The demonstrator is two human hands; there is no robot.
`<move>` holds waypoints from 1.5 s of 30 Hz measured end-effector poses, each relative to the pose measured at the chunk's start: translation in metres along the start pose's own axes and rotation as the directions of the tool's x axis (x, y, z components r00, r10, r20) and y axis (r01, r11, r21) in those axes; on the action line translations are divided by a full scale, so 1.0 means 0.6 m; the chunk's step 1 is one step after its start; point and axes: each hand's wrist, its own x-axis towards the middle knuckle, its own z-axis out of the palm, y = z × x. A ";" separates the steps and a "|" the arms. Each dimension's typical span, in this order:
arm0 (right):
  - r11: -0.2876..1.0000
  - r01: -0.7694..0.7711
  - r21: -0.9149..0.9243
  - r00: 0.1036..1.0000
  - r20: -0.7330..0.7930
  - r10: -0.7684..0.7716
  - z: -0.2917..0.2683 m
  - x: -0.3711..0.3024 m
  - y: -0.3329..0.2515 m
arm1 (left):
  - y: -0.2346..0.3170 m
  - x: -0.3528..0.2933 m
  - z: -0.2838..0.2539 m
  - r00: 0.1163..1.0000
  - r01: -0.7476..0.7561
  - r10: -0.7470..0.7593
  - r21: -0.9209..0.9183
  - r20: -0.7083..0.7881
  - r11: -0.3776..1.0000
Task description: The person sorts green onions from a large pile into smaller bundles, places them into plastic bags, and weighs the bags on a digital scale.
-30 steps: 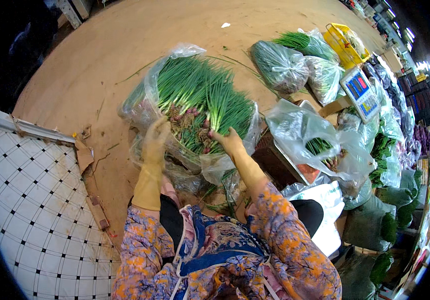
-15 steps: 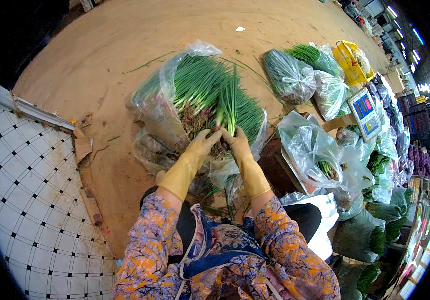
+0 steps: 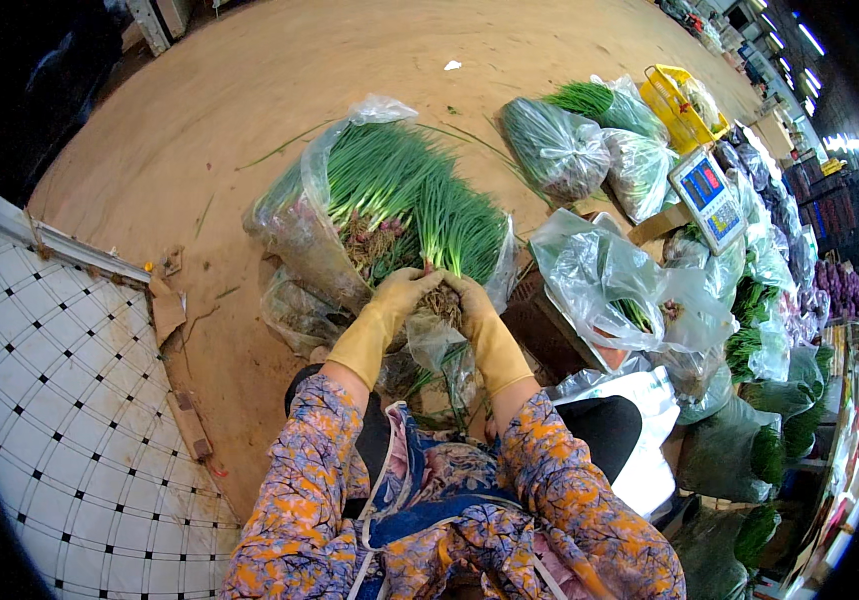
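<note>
Spring onions (image 3: 390,175) with long green leaves, pale stems, reddish bulbs and brown roots lie in a large clear plastic bag (image 3: 295,225) in front of me. Both hands wear yellow rubber gloves. At the near side of the bag, my left hand (image 3: 402,292) pinches the bulb end of a spring onion (image 3: 432,255). Close beside it, my right hand (image 3: 472,298) is closed with its fingertips on the stem bases. A tangle of roots (image 3: 438,303) hangs between the hands. The fingertips are partly hidden among stems and roots.
To the right stand an opened clear bag (image 3: 600,270), a digital scale (image 3: 707,200), filled bags of greens (image 3: 555,150) and a yellow crate (image 3: 680,110). More bags (image 3: 735,455) line the right side. White tiled flooring (image 3: 80,400) with a raised edge lies left of the brown floor (image 3: 220,130).
The spring onions at my fingertips have gone from standing up between my hands to lying in line with the rest. The whole view has shifted slightly.
</note>
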 end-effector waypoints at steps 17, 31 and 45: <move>0.997 0.046 -0.054 0.989 -0.137 -0.053 0.024 0.020 -0.012 | 0.004 -0.005 -0.037 0.998 -0.017 0.007 -0.168 -0.062 0.986; 0.980 0.143 0.141 0.939 -0.332 -0.089 0.081 0.015 -0.021 | 0.001 0.001 -0.025 0.889 -0.011 0.108 0.216 -0.445 0.976; 0.369 0.493 -0.788 0.702 0.110 -0.703 0.096 -0.236 -0.226 | 0.018 -0.039 0.049 0.843 -0.313 0.518 0.649 -0.147 0.693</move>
